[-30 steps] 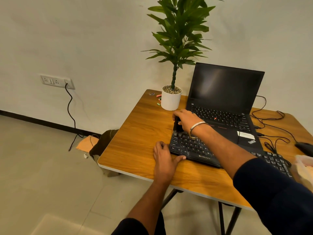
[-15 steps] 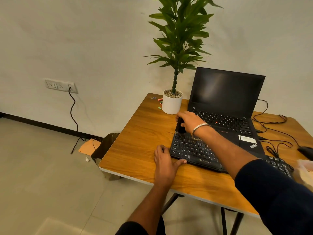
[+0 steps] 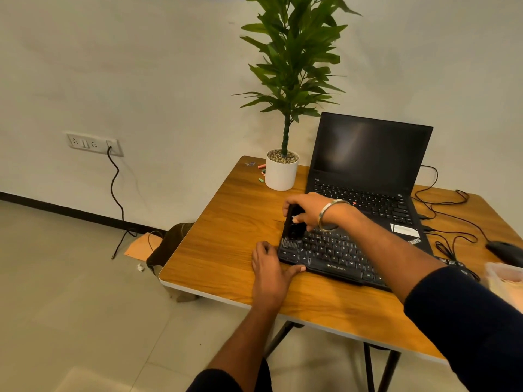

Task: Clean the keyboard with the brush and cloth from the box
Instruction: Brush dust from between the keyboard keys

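the right hand (image 3: 307,209) grips a black brush (image 3: 293,227), its bristles down on the left end of the keyboard (image 3: 331,254). the keyboard lies on the wooden table (image 3: 226,250) before the laptop (image 3: 368,171). the left hand (image 3: 270,271) rests flat, fingers relaxed, touching the keyboard's near left corner.

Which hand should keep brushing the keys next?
Right. The right hand already grips the brush, with its bristles on the keyboard at its left end. The left hand braces the keyboard's corner and holds no tool.
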